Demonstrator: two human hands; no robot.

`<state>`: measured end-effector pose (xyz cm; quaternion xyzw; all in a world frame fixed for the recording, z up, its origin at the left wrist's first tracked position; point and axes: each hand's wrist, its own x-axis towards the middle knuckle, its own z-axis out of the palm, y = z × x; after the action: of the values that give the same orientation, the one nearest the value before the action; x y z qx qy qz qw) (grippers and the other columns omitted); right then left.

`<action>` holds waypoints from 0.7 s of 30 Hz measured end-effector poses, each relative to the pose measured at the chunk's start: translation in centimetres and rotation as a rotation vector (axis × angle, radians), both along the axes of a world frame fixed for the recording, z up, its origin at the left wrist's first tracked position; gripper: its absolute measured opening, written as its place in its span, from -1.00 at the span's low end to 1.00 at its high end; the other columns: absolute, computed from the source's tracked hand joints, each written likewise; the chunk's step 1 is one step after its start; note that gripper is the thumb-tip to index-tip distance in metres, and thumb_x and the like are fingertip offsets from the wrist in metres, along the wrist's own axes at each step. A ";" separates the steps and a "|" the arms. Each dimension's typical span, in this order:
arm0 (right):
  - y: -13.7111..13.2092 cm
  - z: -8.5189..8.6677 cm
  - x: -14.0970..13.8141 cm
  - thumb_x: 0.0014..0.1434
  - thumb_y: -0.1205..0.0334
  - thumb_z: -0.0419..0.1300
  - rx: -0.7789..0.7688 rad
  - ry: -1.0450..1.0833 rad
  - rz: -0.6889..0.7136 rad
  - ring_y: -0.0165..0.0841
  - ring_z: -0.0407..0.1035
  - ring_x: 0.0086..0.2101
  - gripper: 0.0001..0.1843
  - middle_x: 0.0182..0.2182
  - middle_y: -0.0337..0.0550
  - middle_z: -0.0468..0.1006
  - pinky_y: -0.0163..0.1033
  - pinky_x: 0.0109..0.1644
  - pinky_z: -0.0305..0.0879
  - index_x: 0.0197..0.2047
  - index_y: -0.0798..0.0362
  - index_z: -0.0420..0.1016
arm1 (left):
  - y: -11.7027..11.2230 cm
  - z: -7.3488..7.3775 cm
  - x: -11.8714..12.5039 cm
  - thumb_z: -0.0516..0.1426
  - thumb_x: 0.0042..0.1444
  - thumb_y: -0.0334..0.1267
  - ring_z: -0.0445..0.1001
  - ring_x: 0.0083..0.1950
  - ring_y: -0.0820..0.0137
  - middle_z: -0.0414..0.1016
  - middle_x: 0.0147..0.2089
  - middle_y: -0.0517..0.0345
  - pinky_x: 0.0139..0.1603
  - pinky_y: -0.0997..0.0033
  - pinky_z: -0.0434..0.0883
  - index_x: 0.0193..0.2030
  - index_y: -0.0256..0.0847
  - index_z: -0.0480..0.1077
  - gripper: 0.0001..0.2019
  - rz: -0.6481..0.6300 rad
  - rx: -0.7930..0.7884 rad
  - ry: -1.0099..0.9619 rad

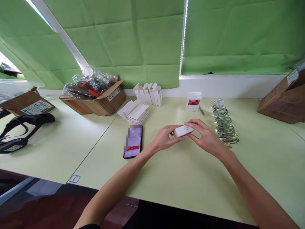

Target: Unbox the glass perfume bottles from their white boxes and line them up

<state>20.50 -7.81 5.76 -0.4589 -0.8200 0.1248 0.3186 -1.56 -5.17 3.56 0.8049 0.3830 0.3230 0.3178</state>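
Observation:
Between my two hands, above the table, is a small white carton with faint print on its upper face. My left hand grips its left end, fingers behind and thumb along the near side. At the other end my right hand has fingers on top and the thumb below. A phone with a lit screen lies left of my left hand. To the right of my right hand is a row of shiny clear-wrapped coils. Whether the carton's ends are fully closed is hidden by my fingers.
Behind stand several narrow white cartons, with flattened white cartons in front. A white box with a red picture stands by a pen-like item. Brown boxes sit left and right. A black strapped headset lies far left.

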 end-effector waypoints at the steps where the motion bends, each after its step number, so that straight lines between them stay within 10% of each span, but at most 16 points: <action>1: -0.1 0.0 0.3 0.30 0.26 0.11 -0.019 0.005 0.012 -0.19 0.47 0.04 -0.57 0.14 -0.08 0.45 -0.05 0.10 0.47 0.21 -0.14 0.44 | 0.1 0.3 0.1 0.27 0.11 -0.03 0.51 -0.01 0.28 0.57 0.10 0.12 -0.02 0.29 0.46 0.19 -0.03 0.42 -0.51 -0.035 -0.004 0.022; 8: -0.6 0.3 1.2 0.29 0.33 0.07 -0.142 0.110 0.078 -0.24 0.30 0.25 -0.49 0.32 -0.23 0.35 0.00 0.30 0.33 0.25 -0.24 0.42 | 1.3 1.0 1.5 0.42 -0.11 -0.06 0.45 0.09 0.19 0.49 0.09 0.11 0.07 0.20 0.45 0.30 0.03 0.29 -0.20 -0.252 -0.173 0.028; 15: -0.7 0.6 0.8 0.30 0.01 0.14 -0.447 0.375 -0.173 -0.14 0.56 -0.05 -0.49 0.14 0.02 0.53 0.01 -0.03 0.58 0.26 0.01 0.43 | -0.1 -0.3 2.8 0.44 -0.30 0.17 0.41 0.16 0.02 0.37 0.16 -0.10 0.08 0.05 0.45 0.28 -0.12 0.18 0.01 0.028 0.017 0.123; 21: -0.8 0.7 0.2 0.27 -0.06 0.16 -0.722 0.504 0.018 -0.24 0.55 -0.17 -0.53 -0.12 -0.10 0.65 -0.11 -0.12 0.60 0.09 0.05 0.58 | -1.3 -0.2 3.2 0.32 -0.07 0.12 0.50 -0.02 0.10 0.44 0.03 -0.04 -0.08 0.11 0.46 0.16 -0.09 0.21 -0.29 0.141 0.094 0.208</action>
<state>20.66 -8.64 6.41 -0.4890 -0.6242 0.5143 0.3268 1.68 -6.44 3.37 0.8192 0.4539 0.2769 0.2149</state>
